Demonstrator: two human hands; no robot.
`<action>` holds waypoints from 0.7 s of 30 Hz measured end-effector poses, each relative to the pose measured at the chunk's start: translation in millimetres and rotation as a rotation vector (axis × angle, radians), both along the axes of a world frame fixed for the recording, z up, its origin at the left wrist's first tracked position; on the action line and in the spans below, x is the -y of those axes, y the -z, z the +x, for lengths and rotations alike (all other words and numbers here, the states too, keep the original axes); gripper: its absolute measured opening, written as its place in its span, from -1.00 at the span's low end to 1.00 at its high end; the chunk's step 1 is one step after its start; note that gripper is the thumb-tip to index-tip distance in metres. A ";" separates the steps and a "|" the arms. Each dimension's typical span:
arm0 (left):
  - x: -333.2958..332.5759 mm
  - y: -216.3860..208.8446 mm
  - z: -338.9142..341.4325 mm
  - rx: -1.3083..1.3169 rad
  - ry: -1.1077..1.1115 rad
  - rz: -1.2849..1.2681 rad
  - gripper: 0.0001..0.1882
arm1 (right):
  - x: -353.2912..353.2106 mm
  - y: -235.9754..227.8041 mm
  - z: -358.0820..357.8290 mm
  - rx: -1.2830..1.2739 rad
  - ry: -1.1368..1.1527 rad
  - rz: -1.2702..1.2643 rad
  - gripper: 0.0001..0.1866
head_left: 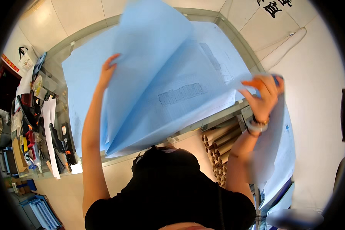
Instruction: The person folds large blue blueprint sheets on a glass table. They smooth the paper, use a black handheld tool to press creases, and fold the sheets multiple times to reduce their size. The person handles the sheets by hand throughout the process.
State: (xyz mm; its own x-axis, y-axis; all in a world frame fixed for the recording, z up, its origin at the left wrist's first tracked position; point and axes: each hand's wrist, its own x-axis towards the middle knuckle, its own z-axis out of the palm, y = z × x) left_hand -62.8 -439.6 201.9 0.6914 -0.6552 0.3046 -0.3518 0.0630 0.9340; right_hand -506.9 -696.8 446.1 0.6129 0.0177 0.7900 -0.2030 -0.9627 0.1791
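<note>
Pale tiles surround a glass-topped table, where a broad blue sheet billows over flatter paper. At its edge the left hand bends its fingers slightly; whether they pinch, I can't tell. The right hand curls its fingers onto the sheet's other end, thumb apart. Thin and slack, it could crease or tear if both hands pull unevenly. Round cardboard tubes stack below; hard black tools crowd leftward.
</note>
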 end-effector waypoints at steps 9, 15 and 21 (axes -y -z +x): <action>-162.3 17.0 181.2 0.465 -0.554 0.198 -0.47 | 58.1 112.6 162.7 -0.601 -0.275 0.452 0.03; -238.6 66.4 208.3 0.262 -0.952 1.009 -0.29 | 111.7 310.6 98.1 -0.782 0.146 0.884 -0.02; -165.6 81.1 110.6 0.557 -0.960 1.233 -0.12 | 161.6 375.8 -4.9 -0.600 0.933 1.156 0.32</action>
State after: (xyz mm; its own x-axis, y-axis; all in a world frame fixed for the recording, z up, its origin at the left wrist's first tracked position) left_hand 47.8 -274.0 120.8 0.9509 -0.1021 0.2921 -0.1096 -0.9939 0.0091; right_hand -511.8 -858.4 70.3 0.2786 -0.9312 -0.2352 -0.9418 -0.2169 -0.2568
